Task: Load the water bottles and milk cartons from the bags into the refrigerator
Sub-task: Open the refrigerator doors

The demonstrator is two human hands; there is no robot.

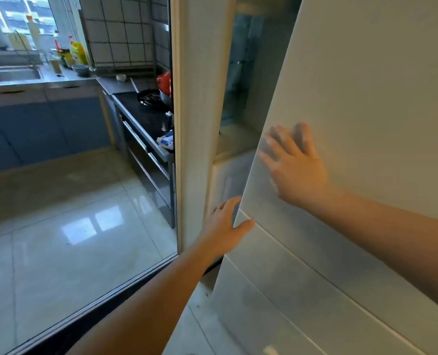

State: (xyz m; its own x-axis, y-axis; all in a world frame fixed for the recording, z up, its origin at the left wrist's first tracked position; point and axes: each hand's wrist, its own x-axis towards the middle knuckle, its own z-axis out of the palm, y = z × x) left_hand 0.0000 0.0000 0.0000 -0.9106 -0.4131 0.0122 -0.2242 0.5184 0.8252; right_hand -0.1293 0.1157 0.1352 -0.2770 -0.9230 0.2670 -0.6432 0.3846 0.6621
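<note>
Fridge door [366, 98] ajar, its upright free edge nearest the left hand [225, 224], which curls round it; right hand [297, 167] lies spread, apparently flat, on its face.

The refrigerator door [353, 98] runs off the top, right and near edges; it hides most of the inside, where only dim, blurred shapes show through the gap; the fingertips of the left hand [223, 226] vanish behind the door's edge; the fingers [276, 142] of the right hand [297, 165] are smeared; a red bag [164, 83] on the far stove [146, 98] is half hidden by the door frame [187, 124].
</note>
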